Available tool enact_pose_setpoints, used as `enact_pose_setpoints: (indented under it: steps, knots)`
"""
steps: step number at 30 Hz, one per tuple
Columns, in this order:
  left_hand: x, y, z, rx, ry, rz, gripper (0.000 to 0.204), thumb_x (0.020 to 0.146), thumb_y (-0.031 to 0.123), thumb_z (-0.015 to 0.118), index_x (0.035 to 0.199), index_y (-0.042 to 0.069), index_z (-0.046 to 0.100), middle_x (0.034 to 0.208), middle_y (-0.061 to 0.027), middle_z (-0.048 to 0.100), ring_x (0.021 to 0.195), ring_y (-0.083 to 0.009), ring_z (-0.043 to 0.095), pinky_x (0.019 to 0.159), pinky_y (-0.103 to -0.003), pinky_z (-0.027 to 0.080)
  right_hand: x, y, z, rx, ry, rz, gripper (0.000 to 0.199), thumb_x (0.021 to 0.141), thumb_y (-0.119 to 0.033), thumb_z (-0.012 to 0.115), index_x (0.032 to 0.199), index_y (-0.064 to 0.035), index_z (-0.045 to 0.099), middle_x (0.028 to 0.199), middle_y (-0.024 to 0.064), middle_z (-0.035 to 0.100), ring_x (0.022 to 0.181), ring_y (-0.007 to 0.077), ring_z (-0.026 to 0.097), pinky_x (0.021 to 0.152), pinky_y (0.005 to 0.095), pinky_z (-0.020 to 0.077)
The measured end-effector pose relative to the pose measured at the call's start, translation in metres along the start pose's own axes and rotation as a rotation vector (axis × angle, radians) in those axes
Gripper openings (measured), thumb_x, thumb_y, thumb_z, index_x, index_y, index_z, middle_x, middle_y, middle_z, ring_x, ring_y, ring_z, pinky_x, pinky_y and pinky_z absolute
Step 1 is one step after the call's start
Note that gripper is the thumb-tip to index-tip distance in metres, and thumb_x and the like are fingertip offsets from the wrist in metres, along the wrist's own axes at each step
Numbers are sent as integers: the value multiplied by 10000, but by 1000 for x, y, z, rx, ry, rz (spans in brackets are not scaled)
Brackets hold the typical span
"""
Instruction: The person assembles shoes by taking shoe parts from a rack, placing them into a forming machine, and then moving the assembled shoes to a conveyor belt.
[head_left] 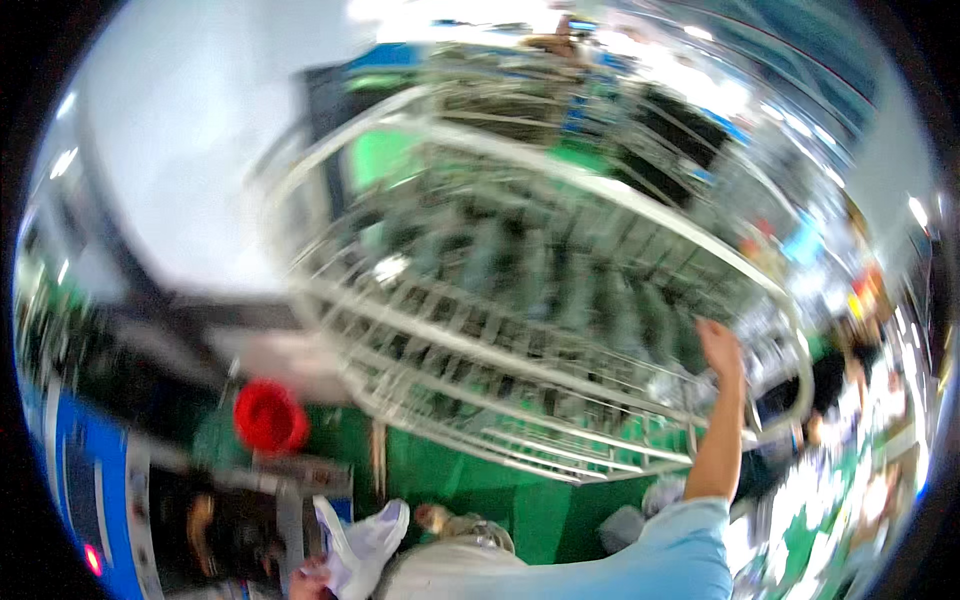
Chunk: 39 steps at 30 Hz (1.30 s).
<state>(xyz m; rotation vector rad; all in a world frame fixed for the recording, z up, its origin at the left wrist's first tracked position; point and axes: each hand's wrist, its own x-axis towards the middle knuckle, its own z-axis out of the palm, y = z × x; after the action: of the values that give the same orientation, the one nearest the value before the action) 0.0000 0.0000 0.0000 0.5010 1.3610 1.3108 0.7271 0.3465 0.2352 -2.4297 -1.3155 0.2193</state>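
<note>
A white shoe with pale lilac parts (362, 545) is by my body at the lower edge. My left hand (310, 578), only partly in view, grips it at its left side. My right arm stretches forward over the near rail of a large white wire-frame rack (520, 355). Inside the rack's right end is my right hand (718, 345), its fingers smeared by motion. Rows of dark grey-green objects (560, 265) fill the rack, too blurred to name. The hand is close to the rightmost ones; whether it touches any cannot be told.
A red round container (270, 416) stands left of the rack. A blue-sided machine (85, 490) with a red light is at lower left. A big pale panel (200, 150) rises at left. The floor (500, 500) is green. Further shelves and blurred workstations lie beyond and right.
</note>
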Motion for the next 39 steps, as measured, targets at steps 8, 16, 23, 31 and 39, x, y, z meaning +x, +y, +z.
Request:
enact_pose_setpoints:
  steps: [8,16,23,31,39]
  knots:
    - [-307,16,-93,-396,916,724,435,806,97,610,1217,-39,568,1262,-139,579,1129,-244,588,923,-368,499,-228,-149,178,356,327,-896,310,1011,-216,514,1219,-11,616,1054,142,686,898,258,670,735,352,552]
    - [-280,-221,-139,227,1407,-694,270,783,284,714,790,14,708,1097,-234,657,1020,-401,633,845,-468,500,-463,-343,266,329,-691,-2003,202,872,-46,630,1046,43,679,1078,203,671,1026,351,638,882,435,504]
    - [-316,-83,-225,662,1081,-820,437,823,450,638,976,52,730,915,-217,697,966,-379,662,844,-458,523,-709,-489,236,830,-189,-2232,452,983,-238,446,1348,27,484,1427,213,461,1344,409,397,1112,514,287]
    - [-266,-153,-514,706,1646,-329,657,672,251,825,1188,22,488,1130,-190,611,1127,-377,553,960,-449,465,-763,-501,290,939,366,-2166,521,1025,-330,243,1317,52,444,1337,245,506,1239,389,478,1037,503,337]
    - [-219,-142,-472,399,1608,-208,680,847,565,632,958,-101,547,732,-219,645,688,-363,642,637,-465,482,-752,-497,292,913,274,-2179,574,1011,-392,271,1350,47,419,1404,252,427,1299,396,414,1096,538,264]
